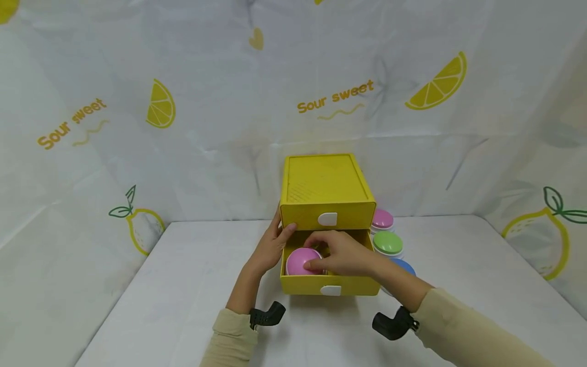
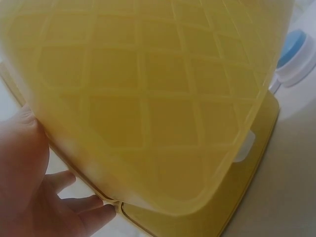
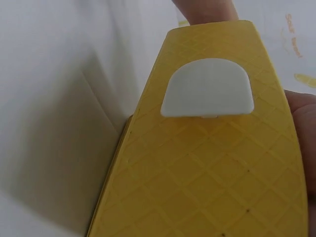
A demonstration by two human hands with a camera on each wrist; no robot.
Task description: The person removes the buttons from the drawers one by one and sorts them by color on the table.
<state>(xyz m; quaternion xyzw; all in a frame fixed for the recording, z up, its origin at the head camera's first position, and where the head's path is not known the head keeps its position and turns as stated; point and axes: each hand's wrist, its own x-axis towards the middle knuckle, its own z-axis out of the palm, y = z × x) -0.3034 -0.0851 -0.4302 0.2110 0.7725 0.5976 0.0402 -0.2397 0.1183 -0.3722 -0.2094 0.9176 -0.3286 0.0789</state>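
Observation:
A yellow two-drawer box [image 1: 327,178] stands at the back of the table, its lower drawer [image 1: 304,286] pulled out towards me. At the left of that drawer is a round jar with a pink lid [image 1: 297,260]. My right hand [image 1: 346,253] reaches into the drawer and holds the jar, thumb on the lid and fingers on its far side. In the right wrist view, the drawer front [image 3: 207,158] hides most of that hand. My left hand [image 1: 269,248] rests against the box's left side, fingers [image 2: 91,217] extended along it and thumb near the front edge.
Right of the box stand white jars with a pink lid [image 1: 382,218], a green lid [image 1: 388,242] and a blue lid [image 1: 404,266], the last partly behind my right forearm. White tabs [image 1: 327,219] mark the drawer fronts. A lemon-print sheet [image 1: 206,168] hangs behind the white table [image 1: 197,285].

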